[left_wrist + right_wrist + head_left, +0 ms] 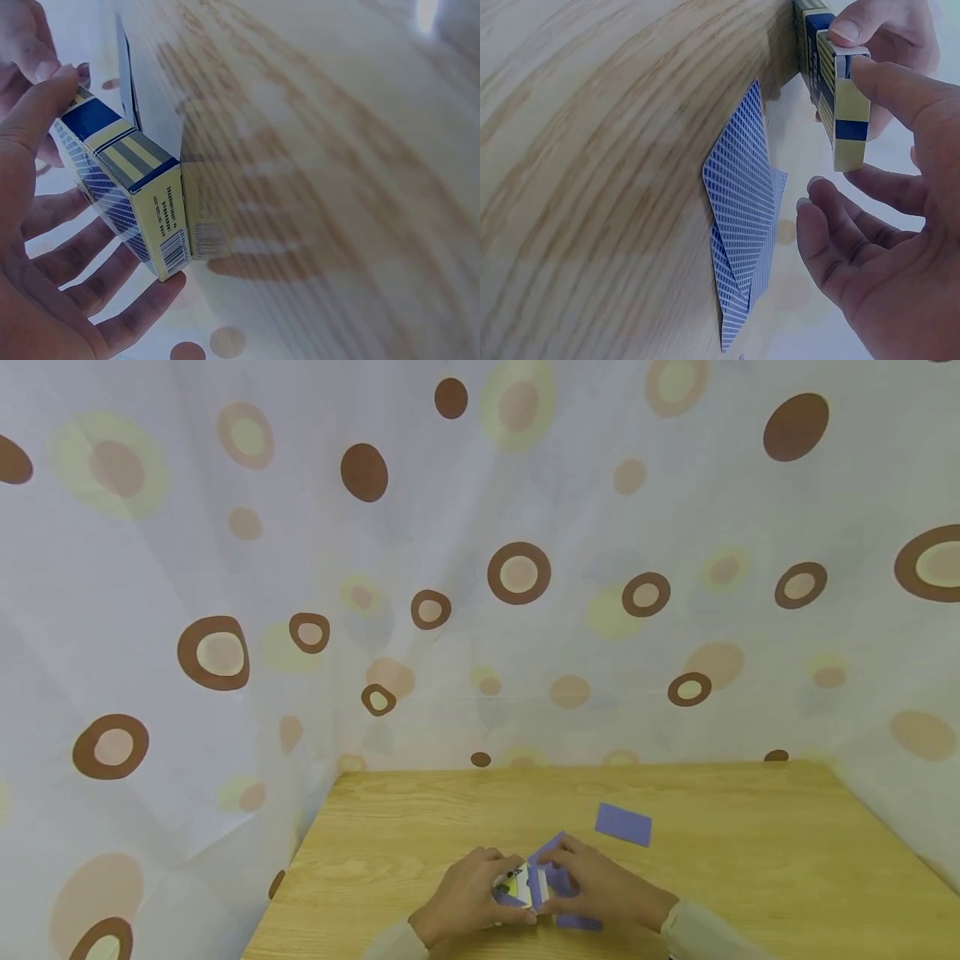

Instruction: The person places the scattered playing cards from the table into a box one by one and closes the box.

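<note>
Left hand [467, 890] grips blue-and-cream cardboard box [519, 887], lower centre (barcode [175, 251] shows, print too small); right hand's [603, 883] thumb and finger pinch its end.

Soft, even light fills the head view, cool across the patterned sheet [585, 518] and yellowish over the table [750, 852], with the fine print down low too blurred to read. Over at the left wrist, white glare flares near the top right while the glossy surface mirrors the box [124, 180]; the right wrist view looks pale, its background hazy.
</note>
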`<state>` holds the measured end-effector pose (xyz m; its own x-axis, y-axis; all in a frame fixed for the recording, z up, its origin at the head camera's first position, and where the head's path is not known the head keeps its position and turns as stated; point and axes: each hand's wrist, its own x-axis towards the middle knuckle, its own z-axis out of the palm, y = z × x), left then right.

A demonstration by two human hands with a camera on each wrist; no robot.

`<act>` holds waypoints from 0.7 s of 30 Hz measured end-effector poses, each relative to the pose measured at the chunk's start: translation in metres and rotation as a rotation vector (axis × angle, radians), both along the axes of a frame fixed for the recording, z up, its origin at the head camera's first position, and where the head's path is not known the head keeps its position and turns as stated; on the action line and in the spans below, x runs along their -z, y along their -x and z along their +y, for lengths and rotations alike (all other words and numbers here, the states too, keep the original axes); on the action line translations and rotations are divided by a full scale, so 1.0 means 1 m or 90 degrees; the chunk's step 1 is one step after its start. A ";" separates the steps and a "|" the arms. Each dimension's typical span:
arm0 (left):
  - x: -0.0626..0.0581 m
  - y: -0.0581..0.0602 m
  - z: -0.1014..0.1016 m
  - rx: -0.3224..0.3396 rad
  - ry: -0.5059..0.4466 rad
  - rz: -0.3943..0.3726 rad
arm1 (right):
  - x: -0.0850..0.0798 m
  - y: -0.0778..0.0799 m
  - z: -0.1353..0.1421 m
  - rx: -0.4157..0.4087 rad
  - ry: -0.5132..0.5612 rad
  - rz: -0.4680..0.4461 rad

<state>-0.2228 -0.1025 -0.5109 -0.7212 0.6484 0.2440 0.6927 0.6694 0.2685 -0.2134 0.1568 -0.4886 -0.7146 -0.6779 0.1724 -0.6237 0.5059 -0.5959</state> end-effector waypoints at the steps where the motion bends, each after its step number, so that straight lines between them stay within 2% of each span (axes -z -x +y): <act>1: 0.001 0.000 0.000 0.001 -0.001 0.002 | 0.001 -0.001 0.000 -0.001 0.001 0.003; 6: 0.000 -0.002 0.000 0.009 -0.009 0.014 | 0.002 -0.002 -0.002 -0.003 0.015 0.013; 12: -0.002 -0.004 0.000 0.011 -0.012 0.015 | 0.002 -0.003 -0.005 -0.023 0.041 -0.011; 21: -0.003 -0.002 -0.001 0.018 -0.023 0.018 | 0.003 -0.002 -0.006 -0.040 0.036 -0.011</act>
<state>-0.2205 -0.1033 -0.5082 -0.6950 0.6588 0.2879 0.7190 0.6396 0.2720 -0.2114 0.1511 -0.4917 -0.6735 -0.7115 0.2003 -0.6432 0.4306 -0.6332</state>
